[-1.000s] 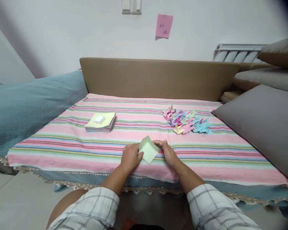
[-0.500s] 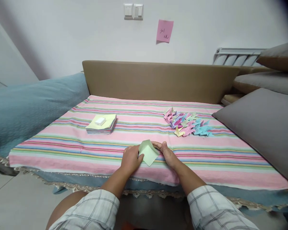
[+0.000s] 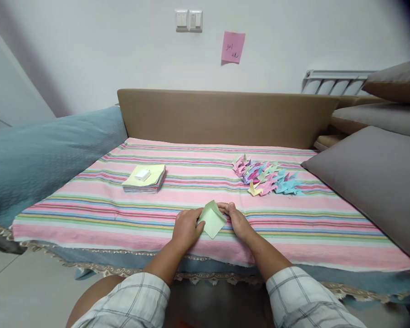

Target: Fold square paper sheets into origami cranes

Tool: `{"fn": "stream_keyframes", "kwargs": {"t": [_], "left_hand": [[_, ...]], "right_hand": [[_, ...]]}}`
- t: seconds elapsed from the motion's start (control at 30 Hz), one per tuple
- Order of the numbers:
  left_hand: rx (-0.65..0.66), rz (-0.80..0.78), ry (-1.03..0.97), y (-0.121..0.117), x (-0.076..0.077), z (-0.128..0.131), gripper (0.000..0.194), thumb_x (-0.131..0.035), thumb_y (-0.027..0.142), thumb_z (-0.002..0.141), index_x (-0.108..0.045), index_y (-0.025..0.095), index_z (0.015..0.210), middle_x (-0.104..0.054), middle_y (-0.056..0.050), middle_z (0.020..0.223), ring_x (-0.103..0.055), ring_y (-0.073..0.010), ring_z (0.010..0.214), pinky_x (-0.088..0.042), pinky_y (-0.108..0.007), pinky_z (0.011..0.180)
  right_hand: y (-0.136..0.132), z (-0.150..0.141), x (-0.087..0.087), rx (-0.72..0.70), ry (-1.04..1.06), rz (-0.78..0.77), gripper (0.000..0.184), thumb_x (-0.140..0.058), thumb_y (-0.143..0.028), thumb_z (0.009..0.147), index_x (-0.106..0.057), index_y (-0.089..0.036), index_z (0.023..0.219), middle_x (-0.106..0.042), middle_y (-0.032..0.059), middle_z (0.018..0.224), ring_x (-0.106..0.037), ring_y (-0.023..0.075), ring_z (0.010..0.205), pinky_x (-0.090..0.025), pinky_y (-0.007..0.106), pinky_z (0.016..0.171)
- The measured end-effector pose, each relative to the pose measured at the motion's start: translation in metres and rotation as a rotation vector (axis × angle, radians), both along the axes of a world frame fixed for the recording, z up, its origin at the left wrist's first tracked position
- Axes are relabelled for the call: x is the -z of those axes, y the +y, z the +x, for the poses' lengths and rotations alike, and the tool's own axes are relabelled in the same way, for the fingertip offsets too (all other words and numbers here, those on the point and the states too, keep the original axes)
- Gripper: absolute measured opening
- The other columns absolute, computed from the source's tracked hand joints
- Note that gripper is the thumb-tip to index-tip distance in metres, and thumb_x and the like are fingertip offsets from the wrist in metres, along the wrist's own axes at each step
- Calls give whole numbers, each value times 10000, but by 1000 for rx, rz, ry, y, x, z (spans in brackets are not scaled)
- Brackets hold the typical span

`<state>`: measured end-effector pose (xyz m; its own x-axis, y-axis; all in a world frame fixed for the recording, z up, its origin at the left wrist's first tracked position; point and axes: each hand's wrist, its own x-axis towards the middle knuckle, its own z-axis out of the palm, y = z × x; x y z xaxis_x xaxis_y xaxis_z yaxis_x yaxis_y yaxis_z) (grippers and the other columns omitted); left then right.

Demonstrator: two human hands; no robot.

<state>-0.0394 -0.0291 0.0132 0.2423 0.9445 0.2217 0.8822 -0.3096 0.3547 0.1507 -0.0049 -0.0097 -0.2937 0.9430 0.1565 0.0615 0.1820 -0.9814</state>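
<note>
A pale green square of origami paper [image 3: 213,222], partly folded with its top corner raised, lies diamond-wise at the front of the striped cloth. My left hand [image 3: 187,226] holds it from the left, thumb on the near side and fingers behind. At its upper right edge, my right hand [image 3: 238,222] has its fingers curled in against the paper, with the thumb up beside them; the fingertips are partly hidden behind the raised corner. Beyond and to the right lies a cluster of folded paper cranes [image 3: 268,176] in pink, purple, yellow, green and blue.
A stack of square paper [image 3: 146,182] with a small white box-like object [image 3: 142,175] on top sits at the left. The striped cloth [image 3: 198,159] covers the seat. A grey cushion [image 3: 379,182] leans at the right, and a brown backrest [image 3: 225,117] stands behind.
Both hands keep nearly the same place on the green paper. Its raised top flap has tilted slightly, and the whole view has shifted a little.
</note>
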Motion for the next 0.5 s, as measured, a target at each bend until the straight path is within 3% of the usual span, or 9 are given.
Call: {"fn": "stream_keyframes", "kwargs": {"t": [0.13, 0.27, 0.5], "left_hand": [[-2, -5, 2, 0, 0, 0, 344, -557, 261, 780, -598, 249, 1122, -664, -38, 908, -566, -226, 904, -377, -337, 803], [-3, 11, -15, 1, 3, 0, 415, -564, 241, 769, -567, 263, 1184, -668, -35, 982, -558, -229, 947, -369, -348, 849], [20, 25, -27, 0, 4, -1, 395, -559, 231, 769, -588, 280, 1160, -666, -33, 985, -556, -216, 940, -375, -346, 847]], "right_hand": [[1, 0, 3, 107, -26, -9, 771, -163, -711, 840, -619, -145, 1101, -676, 133, 1037, -612, 243, 995, -419, 444, 942], [-3, -2, 0, 127, -63, 17, 721, -189, -691, 851, -633, -145, 1009, -685, 126, 968, -619, 231, 948, -435, 420, 914], [-7, -4, -7, 89, -151, 79, 442, -366, -539, 876, -613, -195, 1000, -669, 62, 983, -604, 211, 927, -450, 363, 863]]}}
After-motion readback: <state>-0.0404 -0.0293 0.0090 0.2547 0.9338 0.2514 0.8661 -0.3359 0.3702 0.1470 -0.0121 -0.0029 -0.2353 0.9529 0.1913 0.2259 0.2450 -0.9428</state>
